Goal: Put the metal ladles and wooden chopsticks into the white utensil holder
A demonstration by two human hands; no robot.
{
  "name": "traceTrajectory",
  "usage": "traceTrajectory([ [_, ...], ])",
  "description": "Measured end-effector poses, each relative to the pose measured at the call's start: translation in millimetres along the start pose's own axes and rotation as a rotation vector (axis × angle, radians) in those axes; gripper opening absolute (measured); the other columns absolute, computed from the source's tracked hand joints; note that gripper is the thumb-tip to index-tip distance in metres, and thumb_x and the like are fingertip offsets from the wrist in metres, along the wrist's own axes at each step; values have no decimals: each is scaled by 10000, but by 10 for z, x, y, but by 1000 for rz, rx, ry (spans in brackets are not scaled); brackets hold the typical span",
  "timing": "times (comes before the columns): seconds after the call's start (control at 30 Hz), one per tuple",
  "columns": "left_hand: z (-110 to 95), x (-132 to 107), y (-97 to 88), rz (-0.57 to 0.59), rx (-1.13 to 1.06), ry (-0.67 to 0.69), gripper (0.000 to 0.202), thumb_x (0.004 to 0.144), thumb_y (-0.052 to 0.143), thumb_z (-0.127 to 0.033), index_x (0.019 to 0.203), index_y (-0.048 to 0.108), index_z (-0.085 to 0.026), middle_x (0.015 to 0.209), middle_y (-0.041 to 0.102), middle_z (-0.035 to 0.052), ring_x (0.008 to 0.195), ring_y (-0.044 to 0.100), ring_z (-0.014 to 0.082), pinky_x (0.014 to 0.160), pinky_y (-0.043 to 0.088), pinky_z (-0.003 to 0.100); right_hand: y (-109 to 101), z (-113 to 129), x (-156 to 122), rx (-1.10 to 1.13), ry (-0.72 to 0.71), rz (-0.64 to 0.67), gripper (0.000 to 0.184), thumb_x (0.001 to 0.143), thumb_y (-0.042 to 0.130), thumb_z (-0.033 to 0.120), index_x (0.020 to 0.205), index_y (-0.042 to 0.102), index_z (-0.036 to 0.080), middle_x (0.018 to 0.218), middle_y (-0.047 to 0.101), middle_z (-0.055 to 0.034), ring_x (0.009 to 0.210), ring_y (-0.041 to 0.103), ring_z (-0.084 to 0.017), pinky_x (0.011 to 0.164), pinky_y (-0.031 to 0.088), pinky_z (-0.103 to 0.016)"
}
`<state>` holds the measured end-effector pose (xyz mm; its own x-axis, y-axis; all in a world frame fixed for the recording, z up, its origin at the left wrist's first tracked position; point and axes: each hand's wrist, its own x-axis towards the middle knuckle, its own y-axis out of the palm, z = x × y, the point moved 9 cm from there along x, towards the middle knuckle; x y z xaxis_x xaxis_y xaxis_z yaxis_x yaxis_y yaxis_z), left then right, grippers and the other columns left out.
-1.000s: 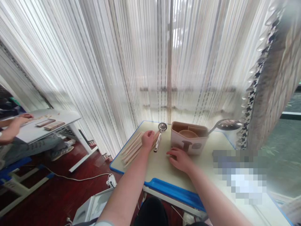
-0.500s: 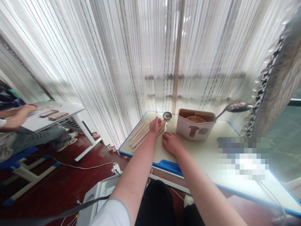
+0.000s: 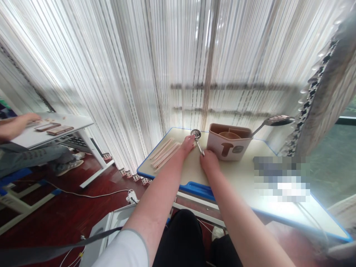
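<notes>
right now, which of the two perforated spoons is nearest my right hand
The round skimmer, whose handle end is at your right hand. The other, a slotted spoon, leans out of the box, its bowl jutting past the rim.

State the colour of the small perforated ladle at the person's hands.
The small perforated ladle is silver-coloured; it shows best in the head view.

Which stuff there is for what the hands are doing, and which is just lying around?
Seems part of it:
small silver perforated metal ladle, right hand on its handle, left hand by its bowl
probably the beige-and-brown box and thin pale sticks nearby

Just lying about:
white power strip on the dark-red floor
two flat brown oblong items on the white table
</notes>
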<state>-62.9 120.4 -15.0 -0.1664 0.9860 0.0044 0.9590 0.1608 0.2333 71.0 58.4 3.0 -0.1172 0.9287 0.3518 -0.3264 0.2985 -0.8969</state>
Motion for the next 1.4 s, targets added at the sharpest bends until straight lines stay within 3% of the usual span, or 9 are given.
traceTrajectory([
  [0.13, 45, -18, 72, 46, -41, -72, 526, 768, 552, -520, 1156, 466, -176, 1150, 509, 128, 873, 562, 176, 780, 482, 278, 25, -12, 33, -41, 47, 22, 278, 842, 402, 231, 903, 642, 104, 929, 619, -146, 808, 596, -202, 682, 401, -276],
  [0.33, 89, 10, 126, 99, -47, -82, 536, 765, 563, -511, 1166, 448, -175, 1245, 461, 140, 973, 548, 184, 860, 468, 277, 30, -59, 76, -15, 84, 15, 285, 864, 365, 207, 907, 627, 104, 936, 618, -147, 840, 605, -200, 709, 406, -275],
  [0.53, 120, 42, 166, 94, -156, -104, 433, 780, 586, -405, 1107, 498, -136, 1144, 515, 145, 958, 568, 179, 882, 464, 292, -175, -39, 27, -1, 92, -137, 284, 870, 350, 196, 854, 623, 120, 899, 623, -126, 767, 593, -190, 657, 387, -273],
  [0.7, 82, 30, 170, 99, -254, -93, 134, 778, 614, -239, 831, 581, -121, 879, 606, 114, 871, 605, 181, 894, 466, 318, -295, 65, -30, 16, 23, -206, 276, 866, 355, 189, 820, 617, 114, 874, 615, -125, 725, 564, -171, 619, 353, -260],
  [0.83, 41, 23, 167, 142, -303, -76, 101, 787, 601, -184, 714, 589, -115, 760, 640, 96, 782, 633, 171, 890, 473, 348, -277, 204, -61, 7, -112, -218, 289, 882, 340, 217, 833, 612, 134, 880, 607, -107, 701, 554, -156, 610, 339, -251],
  [0.93, -6, 32, 105, 107, -323, -31, 52, 768, 611, -129, 726, 597, -101, 750, 651, 81, 745, 641, 150, 885, 480, 342, -243, 292, -92, 16, -200, -210, 305, 894, 334, 251, 865, 622, 154, 879, 606, -93, 704, 558, -148, 627, 345, -241],
  [1.13, -65, 11, 83, 113, -353, 10, 54, 743, 621, -74, 792, 602, -83, 787, 669, 97, 748, 650, 150, 872, 495, 356, -229, 278, -141, 114, -231, -175, 313, 889, 357, 268, 904, 662, 197, 843, 626, -58, 729, 572, -139, 683, 373, -224],
  [1.4, -154, -20, 73, 114, -398, 51, 129, 780, 620, -170, 874, 597, -84, 861, 678, 125, 798, 659, 163, 848, 503, 373, -153, 157, -85, 324, -194, -107, 282, 835, 462, 251, 1022, 671, 222, 897, 658, -40, 790, 597, -132, 724, 412, -206],
])
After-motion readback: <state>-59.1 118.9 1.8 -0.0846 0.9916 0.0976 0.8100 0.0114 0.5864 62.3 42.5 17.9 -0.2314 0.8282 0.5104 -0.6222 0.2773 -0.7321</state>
